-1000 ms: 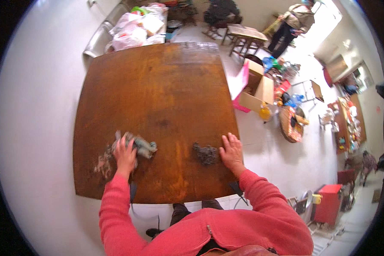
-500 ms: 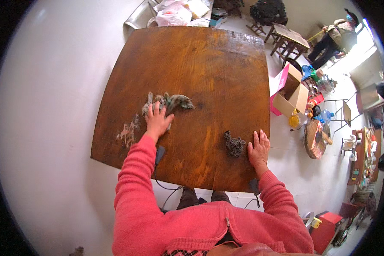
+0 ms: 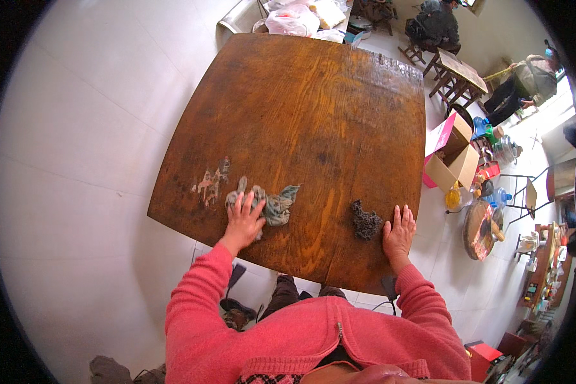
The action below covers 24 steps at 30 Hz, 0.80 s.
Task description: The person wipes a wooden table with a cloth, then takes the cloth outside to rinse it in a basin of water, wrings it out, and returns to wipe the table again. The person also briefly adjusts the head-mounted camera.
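A brown wooden tabletop (image 3: 313,128) lies before me, its far right part shiny as if wet. My left hand (image 3: 242,224) presses a crumpled grey-green rag (image 3: 276,208) onto the wood near the left front, fingers bent over the cloth. Beside the rag, a pale, patchy mark (image 3: 212,181) shows on the surface. At the right front edge, my right hand (image 3: 399,237) lies flat and open, holding nothing. Just left of its fingers sits a dark, tangled scouring pad (image 3: 366,221), apart from the hand.
Plastic bags (image 3: 293,20) lie beyond the far edge. Right of the table are an open cardboard box (image 3: 453,157), bottles and a round wooden board (image 3: 479,230). A wooden bench (image 3: 462,70) stands at the far right, near one seated person (image 3: 438,25) and another standing (image 3: 532,83).
My left hand has drawn the rag toward me, from beyond the pale mark to nearer the front edge. My right hand still rests by the scouring pad. The whole view has shifted slightly.
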Tool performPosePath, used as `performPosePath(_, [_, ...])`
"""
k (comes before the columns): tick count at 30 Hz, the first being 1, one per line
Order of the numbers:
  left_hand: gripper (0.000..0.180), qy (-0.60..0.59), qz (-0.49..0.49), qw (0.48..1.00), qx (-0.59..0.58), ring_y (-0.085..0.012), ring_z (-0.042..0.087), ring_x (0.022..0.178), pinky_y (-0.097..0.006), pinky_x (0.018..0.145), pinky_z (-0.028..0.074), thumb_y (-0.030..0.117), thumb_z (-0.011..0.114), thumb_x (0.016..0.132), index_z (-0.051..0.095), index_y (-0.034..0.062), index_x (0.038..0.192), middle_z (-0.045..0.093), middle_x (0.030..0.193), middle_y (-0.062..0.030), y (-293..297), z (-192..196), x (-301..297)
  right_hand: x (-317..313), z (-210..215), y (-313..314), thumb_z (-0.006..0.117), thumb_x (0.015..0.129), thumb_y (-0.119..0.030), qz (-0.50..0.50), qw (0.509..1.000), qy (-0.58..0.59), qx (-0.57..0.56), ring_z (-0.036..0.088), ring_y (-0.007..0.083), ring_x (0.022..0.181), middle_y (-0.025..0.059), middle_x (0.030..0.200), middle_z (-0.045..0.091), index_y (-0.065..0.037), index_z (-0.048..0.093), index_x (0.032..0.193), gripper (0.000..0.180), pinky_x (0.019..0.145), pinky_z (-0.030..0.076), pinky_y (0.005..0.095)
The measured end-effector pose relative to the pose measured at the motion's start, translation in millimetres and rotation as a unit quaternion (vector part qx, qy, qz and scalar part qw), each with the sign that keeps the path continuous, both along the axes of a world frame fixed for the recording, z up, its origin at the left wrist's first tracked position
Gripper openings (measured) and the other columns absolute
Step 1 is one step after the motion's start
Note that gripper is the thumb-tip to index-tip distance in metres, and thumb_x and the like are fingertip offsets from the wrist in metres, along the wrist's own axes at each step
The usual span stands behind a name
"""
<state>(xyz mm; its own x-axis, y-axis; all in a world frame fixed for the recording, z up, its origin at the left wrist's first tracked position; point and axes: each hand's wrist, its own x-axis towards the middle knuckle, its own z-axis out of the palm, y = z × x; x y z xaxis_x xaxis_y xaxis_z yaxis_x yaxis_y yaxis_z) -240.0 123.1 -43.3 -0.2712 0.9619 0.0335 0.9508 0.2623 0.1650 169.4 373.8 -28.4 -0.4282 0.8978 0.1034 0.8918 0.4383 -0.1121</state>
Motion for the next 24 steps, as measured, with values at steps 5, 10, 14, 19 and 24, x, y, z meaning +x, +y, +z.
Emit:
performPosePath(5, [0.061,-0.007,0.029,0.998,-0.058,-0.0387,0.003,0.147,-0.070,0.109,0.019,0.046,0.049,0.097,0.027,0.0289,0.152,0.007,0.161,-0.0096,109,2,-57,0,3,-1,0.057,0.090,-0.029,0.005,1.000,0.007,0.010,0.027,0.0321,0.143,0.0134,0.154,0.032,-0.013,0.041,0.145,0.059,0.116,0.021,0.0499])
performPosePath(10, [0.068,-0.091,0.126,0.982,-0.103,-0.0387,-0.001,0.149,-0.070,0.111,0.014,0.064,0.045,0.093,0.027,0.0345,0.152,0.004,0.163,-0.0075,197,25,-67,0,3,0,0.057,0.091,-0.028,-0.001,1.000,0.011,0.001,0.028,0.0317,0.143,0.0134,0.154,0.032,-0.013,0.041,0.145,0.059,0.117,0.021,0.0493])
performPosePath(14, [0.067,-0.063,0.157,0.985,-0.045,-0.0370,0.003,0.149,-0.070,0.109,0.019,0.064,0.055,0.087,0.040,0.0372,0.146,0.016,0.161,-0.0064,196,23,-46,0,2,0,0.057,0.090,-0.028,-0.001,1.000,0.009,0.009,0.029,0.0314,0.142,0.0135,0.153,0.033,-0.013,0.043,0.144,0.058,0.116,0.022,0.0493])
performPosePath(19, [0.054,-0.068,0.104,0.992,0.020,-0.0374,0.014,0.146,-0.074,0.104,0.027,0.036,0.064,0.088,0.049,0.0315,0.140,0.026,0.155,-0.0062,110,9,1,1,-1,0,0.057,0.090,-0.029,-0.006,1.000,0.010,0.009,0.028,0.0316,0.142,0.0135,0.153,0.033,-0.013,0.043,0.144,0.058,0.116,0.022,0.0494])
performPosePath(24, [0.057,-0.086,0.090,0.992,0.001,-0.0409,0.014,0.146,-0.064,0.108,0.024,0.023,0.064,0.087,0.049,0.0263,0.141,0.026,0.155,-0.0115,-21,24,58,2,-3,0,0.057,0.090,-0.030,-0.003,1.000,0.008,0.005,0.028,0.0324,0.142,0.0137,0.154,0.032,-0.013,0.043,0.144,0.059,0.116,0.021,0.0500])
